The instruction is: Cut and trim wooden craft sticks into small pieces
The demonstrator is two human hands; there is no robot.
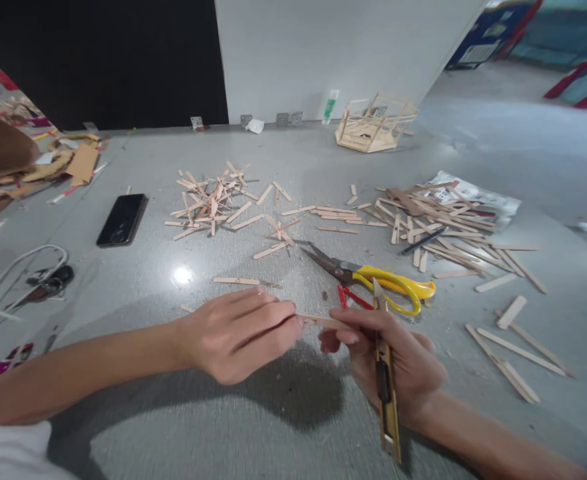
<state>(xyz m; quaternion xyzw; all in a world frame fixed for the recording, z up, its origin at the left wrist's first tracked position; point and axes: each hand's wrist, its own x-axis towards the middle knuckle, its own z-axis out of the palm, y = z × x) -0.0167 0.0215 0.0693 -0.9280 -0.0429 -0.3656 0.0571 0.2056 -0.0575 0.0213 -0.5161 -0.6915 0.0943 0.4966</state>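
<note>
A wooden craft stick (323, 321) spans the gap between my two hands, low over the grey table. My left hand (246, 333) is closed on its left end, the fingertips partly hiding it. Thumb and forefinger of my right hand (398, 360) pinch the other end. That same hand also keeps a utility knife (384, 380) tucked against the palm, its blade pointing away from me. Just beyond lie yellow-handled scissors (393, 280) and a red-handled item (356, 298), partly covered. Behind my left hand rests another craft stick (238, 281).
Cut stick pieces (213, 203) are heaped at centre-left, longer sticks (438, 227) at right by a plastic bag (493, 203). A stick-built frame (373, 127) and a glue tube (330, 107) stand at the back. A phone (122, 220) and cables (18, 267) lie left.
</note>
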